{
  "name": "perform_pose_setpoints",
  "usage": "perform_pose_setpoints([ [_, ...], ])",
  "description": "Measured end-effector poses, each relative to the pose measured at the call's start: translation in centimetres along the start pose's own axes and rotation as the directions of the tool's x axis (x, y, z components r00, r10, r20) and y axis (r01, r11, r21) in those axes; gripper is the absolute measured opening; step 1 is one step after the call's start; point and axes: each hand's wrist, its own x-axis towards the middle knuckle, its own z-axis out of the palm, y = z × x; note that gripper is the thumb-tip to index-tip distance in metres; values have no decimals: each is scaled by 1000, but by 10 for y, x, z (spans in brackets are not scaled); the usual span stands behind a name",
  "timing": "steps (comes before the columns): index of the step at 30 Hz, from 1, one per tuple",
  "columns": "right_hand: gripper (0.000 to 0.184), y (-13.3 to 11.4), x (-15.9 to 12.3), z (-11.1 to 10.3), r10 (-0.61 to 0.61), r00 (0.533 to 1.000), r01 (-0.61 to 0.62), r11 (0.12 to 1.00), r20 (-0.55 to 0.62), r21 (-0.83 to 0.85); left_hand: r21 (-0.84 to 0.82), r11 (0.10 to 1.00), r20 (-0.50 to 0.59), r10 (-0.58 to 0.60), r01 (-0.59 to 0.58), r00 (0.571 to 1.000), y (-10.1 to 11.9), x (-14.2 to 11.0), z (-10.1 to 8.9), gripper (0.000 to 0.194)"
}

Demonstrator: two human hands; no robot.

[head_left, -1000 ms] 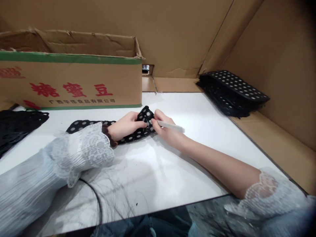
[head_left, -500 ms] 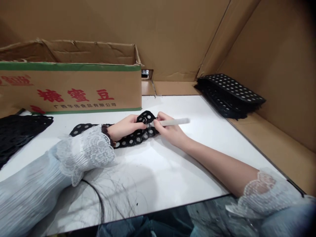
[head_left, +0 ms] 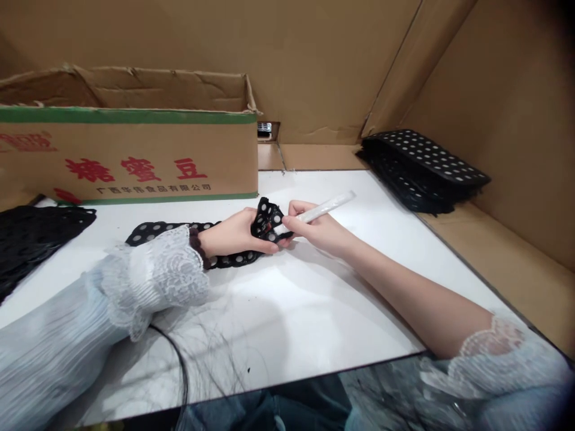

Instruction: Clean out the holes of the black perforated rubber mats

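Note:
A strip of black fabric with white polka dots [head_left: 240,258] lies on the white table, its right end gathered up and folded. My left hand [head_left: 233,232] is closed on that raised end, thumb stretched along its near side. Between the thumb and fingers of my right hand [head_left: 318,226] is a slim whitish pen-like tool [head_left: 330,205]. It slants up to the right, its lower end against the folded fabric. A small reddish spot shows in the fold; what it is I cannot make out. The fingers under the fabric are partly hidden.
A cardboard box [head_left: 175,143] with red lettering stands at the back left. Black lacy fabric [head_left: 40,242] is piled at the left edge. At the back right lies a stack of dotted black fabric [head_left: 426,161]. Cardboard walls [head_left: 323,66] surround the white table [head_left: 323,311].
The fabric's right end is now lifted and folded open more. My right hand has turned, and the pen-like tool slants upward instead of lying nearly level. My left thumb has moved lower and right.

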Motion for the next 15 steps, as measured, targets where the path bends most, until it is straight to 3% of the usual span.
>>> perform_pose_setpoints([
  [8,22,-1,-1,1,-8,1000,7,1000,7,20,-95,984,27,-148,150,989,-4,-2,-11,29],
  [15,19,-4,-5,7,-141,989,124,962,-52,-243,-259,952,-16,-171,161,985,-6,-2,-8,26],
])
